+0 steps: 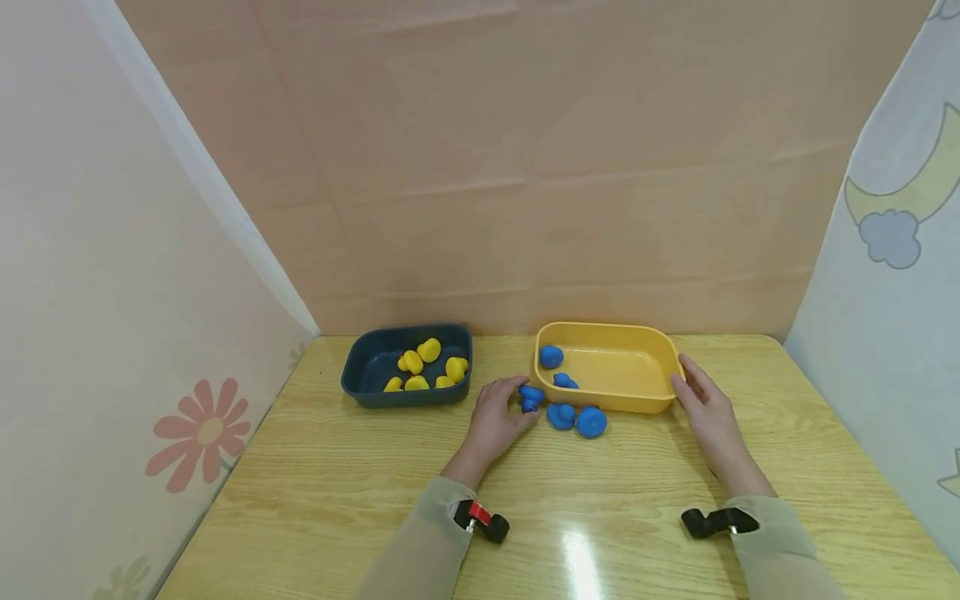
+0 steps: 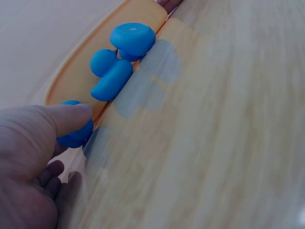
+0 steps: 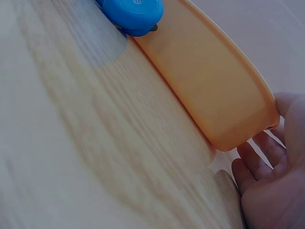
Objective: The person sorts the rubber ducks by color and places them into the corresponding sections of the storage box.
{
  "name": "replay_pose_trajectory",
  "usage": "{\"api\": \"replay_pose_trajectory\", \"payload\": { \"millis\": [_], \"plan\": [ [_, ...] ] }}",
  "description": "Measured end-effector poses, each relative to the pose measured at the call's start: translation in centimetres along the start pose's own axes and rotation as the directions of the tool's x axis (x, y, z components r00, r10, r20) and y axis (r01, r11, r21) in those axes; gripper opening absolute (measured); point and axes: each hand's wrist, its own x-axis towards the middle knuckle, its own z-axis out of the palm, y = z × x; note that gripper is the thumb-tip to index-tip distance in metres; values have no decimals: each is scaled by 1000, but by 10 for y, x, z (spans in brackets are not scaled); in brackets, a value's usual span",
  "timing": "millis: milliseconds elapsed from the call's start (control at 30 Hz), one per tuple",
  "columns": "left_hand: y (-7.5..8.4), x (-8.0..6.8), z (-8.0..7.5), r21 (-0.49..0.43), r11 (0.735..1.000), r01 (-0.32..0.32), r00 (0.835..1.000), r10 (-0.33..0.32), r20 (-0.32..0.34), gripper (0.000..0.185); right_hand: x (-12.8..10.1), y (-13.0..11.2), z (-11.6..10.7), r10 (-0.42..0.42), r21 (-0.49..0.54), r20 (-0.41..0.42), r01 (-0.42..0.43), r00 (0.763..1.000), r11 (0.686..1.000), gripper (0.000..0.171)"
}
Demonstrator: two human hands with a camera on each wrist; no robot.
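My left hand (image 1: 495, 421) grips a blue rubber duck (image 1: 531, 395) between thumb and fingers, at the front left corner of a yellow tub (image 1: 615, 402). In the left wrist view the thumb (image 2: 71, 117) lies across this duck. Two more blue ducks, one tipped with its round base (image 1: 592, 422) facing out and one beside it (image 1: 561, 416), lie on the table before the tub. Inside the tub are two blue ducks (image 1: 551, 357) at its left end. My right hand (image 1: 711, 418) touches the tub's right end, its fingers loosely spread against the outside wall.
A dark blue tub (image 1: 405, 398) with several yellow ducks (image 1: 429, 349) stands on the wooden table (image 1: 600, 483), left of the yellow one. Behind both tubs rises a tan backdrop (image 1: 525, 167). Pale patterned sheets (image 1: 112, 292) flank the table on both sides.
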Motion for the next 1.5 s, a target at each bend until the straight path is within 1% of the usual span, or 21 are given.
{"api": "replay_pose_trajectory", "payload": {
  "millis": [100,333,433,567,767,1000,1100,1267,1500],
  "plan": [
    [0,-1,0,4,1000,-5,1000,5,-4,60,0,0,0,-1,-4,-2,1,1000,1000,75],
    [-3,-1,0,-4,999,-42,998,42,-39,54,0,-2,1,9,4,1,-9,1000,1000,76],
    [-3,-1,1,4,999,-41,998,41,-38,53,0,-3,1,7,7,-1,-7,1000,1000,76],
    [-3,-1,1,1,1000,-30,999,30,-33,53,-1,-3,0,3,-2,-6,-3,1000,1000,76],
    [-5,-3,1,-31,999,-10,999,8,-46,52,-2,-2,1,8,-10,-1,-8,1000,1000,75],
    [-4,-8,-4,-84,996,-4,997,-2,-71,52,-4,-4,1,5,-6,1,-5,1000,1000,76],
    [-3,-9,-6,-105,994,15,997,-23,-75,52,-5,-4,0,5,-3,-1,-5,1000,1000,77],
    [2,-11,-12,-128,991,44,995,-54,-79,52,-5,-3,-1,-2,5,-3,2,1000,1000,78],
    [15,-13,-20,-156,987,35,993,-52,-106,53,-4,-2,-1,-12,4,3,12,1000,1000,78]
  ]
}}
